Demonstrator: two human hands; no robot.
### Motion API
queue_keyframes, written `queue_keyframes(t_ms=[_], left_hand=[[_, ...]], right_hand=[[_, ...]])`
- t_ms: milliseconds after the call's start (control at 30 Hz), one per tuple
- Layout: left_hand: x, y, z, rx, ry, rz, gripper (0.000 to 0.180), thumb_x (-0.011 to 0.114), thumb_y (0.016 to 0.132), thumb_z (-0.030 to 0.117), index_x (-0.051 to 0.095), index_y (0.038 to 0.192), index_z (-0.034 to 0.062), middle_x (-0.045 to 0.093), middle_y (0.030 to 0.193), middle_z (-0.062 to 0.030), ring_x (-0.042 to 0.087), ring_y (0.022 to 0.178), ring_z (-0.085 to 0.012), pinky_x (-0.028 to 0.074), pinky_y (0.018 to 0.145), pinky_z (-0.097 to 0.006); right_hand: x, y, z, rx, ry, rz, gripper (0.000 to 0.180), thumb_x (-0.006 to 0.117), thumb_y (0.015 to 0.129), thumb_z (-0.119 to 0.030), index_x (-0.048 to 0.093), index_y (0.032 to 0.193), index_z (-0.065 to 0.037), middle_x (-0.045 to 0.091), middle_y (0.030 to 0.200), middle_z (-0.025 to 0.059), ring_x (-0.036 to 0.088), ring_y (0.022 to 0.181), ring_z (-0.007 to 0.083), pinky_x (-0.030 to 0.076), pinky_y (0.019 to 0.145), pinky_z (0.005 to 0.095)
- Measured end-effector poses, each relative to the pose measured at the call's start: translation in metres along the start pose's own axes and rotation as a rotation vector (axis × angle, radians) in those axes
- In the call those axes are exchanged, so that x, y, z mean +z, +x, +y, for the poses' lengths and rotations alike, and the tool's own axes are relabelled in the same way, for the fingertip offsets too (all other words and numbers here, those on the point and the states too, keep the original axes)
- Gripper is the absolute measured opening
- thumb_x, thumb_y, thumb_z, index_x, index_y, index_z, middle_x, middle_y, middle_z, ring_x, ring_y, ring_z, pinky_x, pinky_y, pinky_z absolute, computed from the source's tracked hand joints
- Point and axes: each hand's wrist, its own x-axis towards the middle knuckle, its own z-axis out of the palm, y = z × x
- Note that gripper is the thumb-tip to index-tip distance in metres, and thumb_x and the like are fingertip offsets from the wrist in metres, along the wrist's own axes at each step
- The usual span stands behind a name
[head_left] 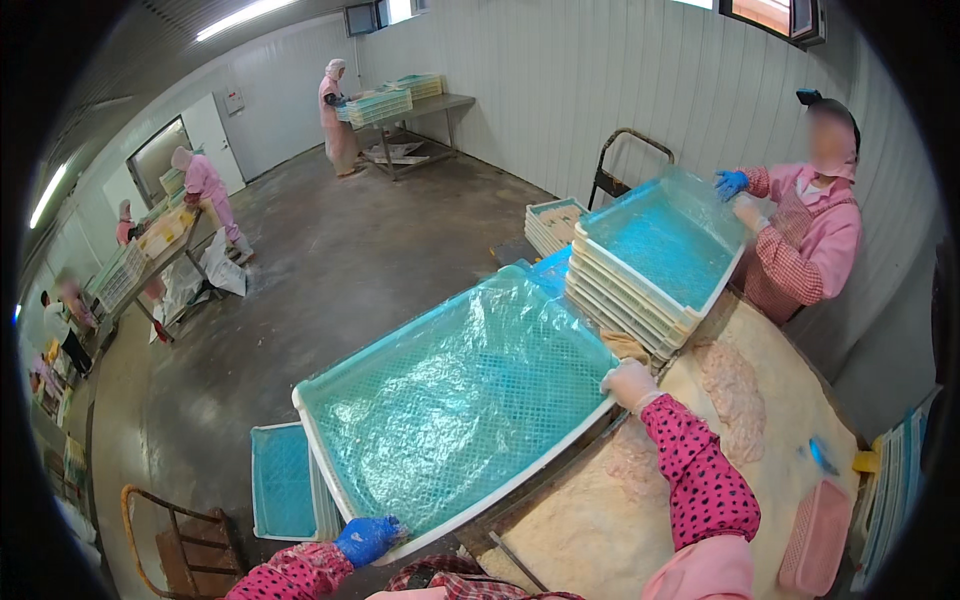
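A wide, shallow mesh tray (450, 400) with a pale rim and a shiny clear plastic sheet over its turquoise bottom spreads out in front of me, slightly tilted. My left hand (368, 541), in a blue glove, grips its near left corner. At the right end, my right hand (630, 385), in a whitish glove, is closed on the rim. Nothing lies on the sheet. Beneath my right forearm is a worktop layer of pale floury material (590, 500), with pinkish mounds of what looks like raw minced meat (732, 395) on it.
Right of my tray stands a stack of similar trays (640, 290); a co-worker (810, 220) has both hands at its top tray. A pink basket (815, 535) sits at the worktop's right. Lower left are another tray stack (285, 480) and a rusty cart (190, 545). Other workers stand farther off.
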Motion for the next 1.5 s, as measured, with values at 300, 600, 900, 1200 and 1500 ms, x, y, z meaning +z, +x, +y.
queue_keyframes(t_ms=[300,600,900,1200,1500], left_hand=[[-0.076,0.072,-0.076,-0.072,-0.683,0.155,0.058,0.058,0.086,0.044,0.047,0.130,0.0078,0.052,0.127,-0.0155,0.049,0.117,-0.0251,0.038,0.098,-0.036],[-0.096,0.126,-0.131,-0.196,-0.011,0.425,0.061,0.062,0.079,0.040,0.046,0.128,0.0089,0.043,0.128,-0.0203,0.044,0.116,-0.0373,0.040,0.093,-0.045],[-0.091,0.160,-0.112,0.019,-0.704,0.608,0.037,0.051,0.091,0.020,0.052,0.123,-0.0003,0.059,0.112,-0.0181,0.055,0.107,-0.0257,0.043,0.091,-0.035],[-0.082,0.223,0.159,0.680,-0.679,0.296,0.018,0.053,0.081,-0.001,0.066,0.093,-0.0042,0.066,0.096,-0.0157,0.064,0.085,-0.0228,0.052,0.079,-0.033],[0.070,0.220,0.326,1.198,-0.038,0.148,0.047,0.058,0.084,0.027,0.050,0.127,0.0110,0.047,0.131,-0.0158,0.047,0.114,-0.0343,0.039,0.095,-0.044]], right_hand=[[-0.081,0.082,-0.092,-0.238,0.404,-0.106,0.063,0.064,0.078,-0.040,0.043,0.132,-0.016,0.051,0.124,0.0170,0.056,0.106,0.0338,0.047,0.087,0.0389],[0.004,0.229,-0.092,0.460,0.560,-0.020,0.076,0.053,0.083,-0.054,0.029,0.140,-0.010,0.024,0.147,0.0125,0.024,0.135,0.0279,0.021,0.107,0.0544],[0.019,-0.147,-0.024,1.005,1.158,0.861,0.025,0.059,0.087,-0.016,0.057,0.106,-0.001,0.062,0.100,0.0092,0.057,0.095,0.0183,0.045,0.085,0.0325],[0.158,-0.390,-0.224,1.604,0.637,0.320,0.022,0.054,0.082,-0.023,0.063,0.093,-0.007,0.063,0.090,0.0129,0.057,0.092,0.0328,0.045,0.081,0.0426],[0.073,-0.460,-0.234,1.341,0.733,0.761,0.040,0.059,0.084,-0.022,0.055,0.119,-0.006,0.055,0.120,0.0159,0.049,0.113,0.0317,0.036,0.098,0.0410]])
